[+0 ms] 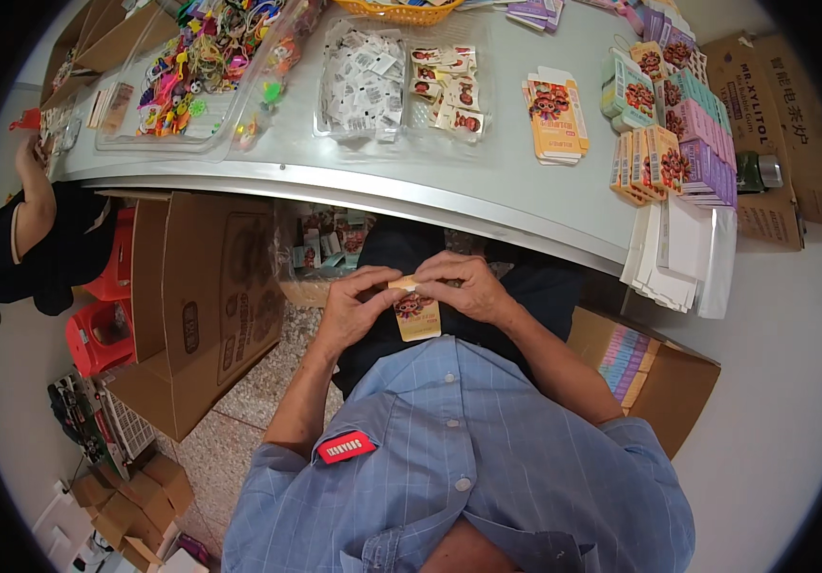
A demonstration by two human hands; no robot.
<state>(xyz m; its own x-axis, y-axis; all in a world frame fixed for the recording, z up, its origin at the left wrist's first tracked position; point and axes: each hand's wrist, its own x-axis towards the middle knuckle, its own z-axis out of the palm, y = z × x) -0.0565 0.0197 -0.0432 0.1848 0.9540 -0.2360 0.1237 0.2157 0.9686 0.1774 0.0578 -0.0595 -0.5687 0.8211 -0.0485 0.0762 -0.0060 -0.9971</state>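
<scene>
A small yellow-orange carton (421,323) with cartoon figures on its front is held upright over my lap. My left hand (358,304) grips its upper left edge, with thumb and fingers closed at the top. On the other side, my right hand (466,290) pinches the top right edge, its fingers meeting near the left ones. Both sets of fingertips are at the carton's upper end and partly cover it. On the table ahead, to the right, lies a stack of flattened yellow cartons (558,119) of the same look.
A clear tray (361,81) holds white packets, beside printed cards (449,91). Further left, a plastic tray (172,143) carries colourful trinkets. Filled cartons (654,158) stand stacked at the table's right. Cardboard boxes (210,306) flank my legs. Another person (34,229) sits at the far left.
</scene>
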